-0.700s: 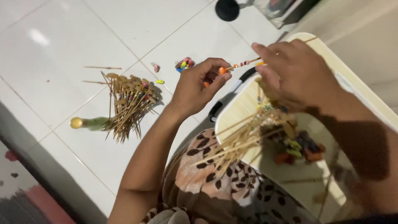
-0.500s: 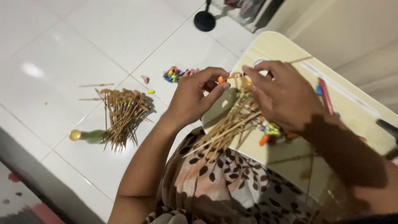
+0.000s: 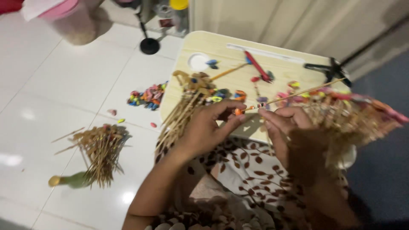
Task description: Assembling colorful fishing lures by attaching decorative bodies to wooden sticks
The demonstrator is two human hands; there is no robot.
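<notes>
White glossy floor tiles lie under us, with a low pale wooden table (image 3: 221, 47) drawn over our patterned lap. Our left hand (image 3: 208, 127) pinches a small orange bead (image 3: 238, 111) between thumb and forefinger, right at the near tip of a thin bamboo skewer (image 3: 298, 92). Our right hand (image 3: 294, 132) grips that skewer a little further along, fingers curled round it, with a few small beads threaded just beside its fingertips. The stick's long axis runs from the left hand's pinch up and away to the right, across the table toward a black tool (image 3: 328, 69) at the far edge, so the left hand sits nearer the open tip. Outward, loose bright beads and a red pen (image 3: 257, 64) scatter over the smooth tabletop, a fan of bare sticks (image 3: 179, 119) leans off its left edge, and a blurred bundle of finished sticks (image 3: 353, 117) lies at right. On the floor we see a heap of coloured beads (image 3: 147, 96) and another bristly stick bundle (image 3: 100, 149) standing in a green bottle (image 3: 70, 180)
</notes>
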